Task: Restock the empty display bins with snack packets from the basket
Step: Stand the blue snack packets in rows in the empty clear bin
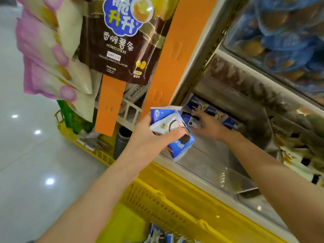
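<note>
Snack packets [172,130]: bunch gripped in our left hand [149,137] over the display bin [215,165] | our right hand [210,128] inside bin among packets, blurred, grip unclear | we judge them light, slippery, crushable; pinch by sealed edges.

Blue-and-white foil snack packets [172,130], printed with dark round biscuits, at centre. More of that blue and white inside the clear plastic display bin [215,165] and at the bottom of the bright yellow perforated plastic basket [157,199]. Overhead, a dark brown potato-stick bag [115,50] with white lettering and a blue cloud-shaped badge bearing yellow characters. Beside it, glossy pink-and-cream packets [49,58] dotted with pink rings. Plain orange plastic hanging strips [166,58], unpatterned. Upper right, translucent blue wrappers [284,37] over golden-brown rounds. Below, pale grey glossy floor tiles [35,155] flecked with white glints.
</note>
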Demonstrator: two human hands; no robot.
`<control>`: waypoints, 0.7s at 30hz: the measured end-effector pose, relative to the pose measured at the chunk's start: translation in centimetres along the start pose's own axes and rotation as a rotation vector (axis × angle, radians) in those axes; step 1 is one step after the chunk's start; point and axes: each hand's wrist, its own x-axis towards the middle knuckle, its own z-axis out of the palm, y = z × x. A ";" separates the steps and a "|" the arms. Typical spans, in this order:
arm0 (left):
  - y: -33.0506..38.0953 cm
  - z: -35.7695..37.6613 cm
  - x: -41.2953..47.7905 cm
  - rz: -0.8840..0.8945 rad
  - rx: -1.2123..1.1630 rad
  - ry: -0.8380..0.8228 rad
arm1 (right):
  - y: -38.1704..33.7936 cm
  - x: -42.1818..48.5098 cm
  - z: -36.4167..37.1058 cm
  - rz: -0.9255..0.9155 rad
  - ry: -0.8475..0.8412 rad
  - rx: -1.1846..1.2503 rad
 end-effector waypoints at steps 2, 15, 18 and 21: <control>-0.2 -0.1 0.6 -0.016 -0.015 0.005 | 0.4 0.8 0.6 0.029 0.015 0.009; -0.5 -1.8 1.6 -0.050 0.002 -0.017 | 1.3 4.6 -0.8 0.427 0.262 0.277; -0.6 -1.7 1.7 -0.058 0.027 -0.015 | 1.7 4.6 0.0 0.421 0.265 0.274; -0.5 -1.5 1.7 -0.062 0.016 -0.017 | 1.5 4.7 0.3 0.423 0.289 0.244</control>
